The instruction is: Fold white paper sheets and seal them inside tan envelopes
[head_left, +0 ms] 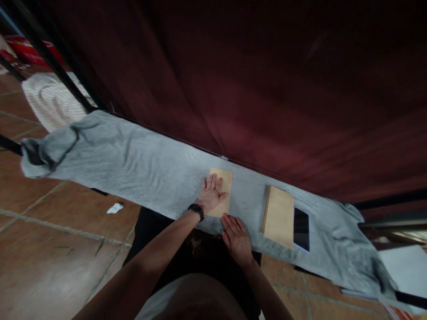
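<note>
A single tan paper envelope (227,178) lies on the grey cloth in front of me. My left hand (211,195) rests on top of it with the fingers spread, covering its middle and left part; a dark band circles that wrist. Close to the envelope's near right corner is my right hand (236,236), laid flat at the cloth's near edge with its fingers stretched out. Its fingertips are at the envelope's near edge. A neat stack of similar tan envelopes (278,217) sits to the right, apart from both hands.
Grey cloth (160,164) covers the long narrow surface. A phone (301,229) with a dark screen lies beside the stack. Behind hangs a dark red curtain (233,89). Black metal bars (60,66) stand at the left, near a striped cloth (56,98). Crumpled white paper (115,208) is on the tiled floor.
</note>
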`<state>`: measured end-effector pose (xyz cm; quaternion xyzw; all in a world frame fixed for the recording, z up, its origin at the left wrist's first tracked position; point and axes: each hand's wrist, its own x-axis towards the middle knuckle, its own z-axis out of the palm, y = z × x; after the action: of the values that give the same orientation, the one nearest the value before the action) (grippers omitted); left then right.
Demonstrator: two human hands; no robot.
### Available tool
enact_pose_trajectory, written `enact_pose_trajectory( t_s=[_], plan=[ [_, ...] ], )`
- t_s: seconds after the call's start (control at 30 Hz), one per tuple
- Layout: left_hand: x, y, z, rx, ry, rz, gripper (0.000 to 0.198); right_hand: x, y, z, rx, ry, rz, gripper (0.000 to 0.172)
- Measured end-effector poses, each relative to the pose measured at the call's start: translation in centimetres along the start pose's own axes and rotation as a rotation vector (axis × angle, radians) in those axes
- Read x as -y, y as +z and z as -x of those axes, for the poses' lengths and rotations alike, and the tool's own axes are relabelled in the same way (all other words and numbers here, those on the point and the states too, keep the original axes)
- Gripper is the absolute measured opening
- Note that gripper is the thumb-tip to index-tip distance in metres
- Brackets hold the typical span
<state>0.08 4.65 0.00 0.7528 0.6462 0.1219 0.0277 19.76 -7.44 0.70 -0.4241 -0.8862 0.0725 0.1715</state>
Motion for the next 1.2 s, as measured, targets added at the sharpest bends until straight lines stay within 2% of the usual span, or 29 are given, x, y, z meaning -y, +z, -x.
enact_pose_trajectory(
  t_s=[0.17,0.33,0.63,0.87,1.03,1.2],
  plan=[
    [-0.2,0.0,0.2,-0.020,-0.044,-0.027,0.079,0.2,0.0,0.0,-0.005,0.012,-0.003,0.049],
    [-0.5,-0.2,0.8,-0.034,-0.026,-0.063,0.072,0.2,0.1,0.0,-0.001,0.018,0.013,0.048],
    [-0.5,-1.9,3.3,-0.010,0.229,-0.150,0.053,0.0,0.4,0.1,-0.075,-0.028,-0.004,0.046],
    [0.0,-3.0,7.3,0.014,0.403,0.039,0.048,0.4,0.8,0.1,-0.071,0.024,-0.008,0.046],
    [0.8,-3.8,9.5,-0.003,0.494,0.095,0.054,0.7,0.9,-0.4,-0.068,0.074,-0.038,0.046],
    [1.5,-3.6,10.3,0.028,0.563,0.111,0.066,-0.3,0.8,-1.7,-0.023,0.081,-0.069,0.047]
  ],
)
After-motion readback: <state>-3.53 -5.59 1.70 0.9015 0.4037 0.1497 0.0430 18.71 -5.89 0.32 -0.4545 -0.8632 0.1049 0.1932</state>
